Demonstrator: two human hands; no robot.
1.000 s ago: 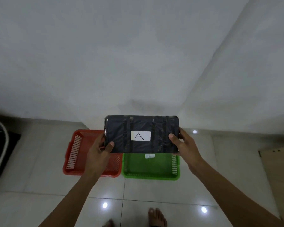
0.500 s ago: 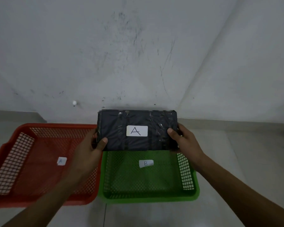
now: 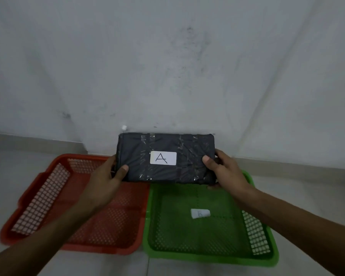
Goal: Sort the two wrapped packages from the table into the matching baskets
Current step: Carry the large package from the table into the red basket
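Both hands, left hand [image 3: 106, 180] and right hand [image 3: 225, 172], clamp the ends of the black package [image 3: 165, 158] at frame centre, label A [image 3: 163, 157] upward, probably for matching against red basket [image 3: 48, 200] or green basket [image 3: 207, 253].

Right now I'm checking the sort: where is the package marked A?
In the head view the black package is centre frame, held at its ends by the left hand and right hand, above the far edges of the red basket and green basket.

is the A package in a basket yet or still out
Out. Both hands, left hand and right hand, hold the black package above the red basket and green basket.
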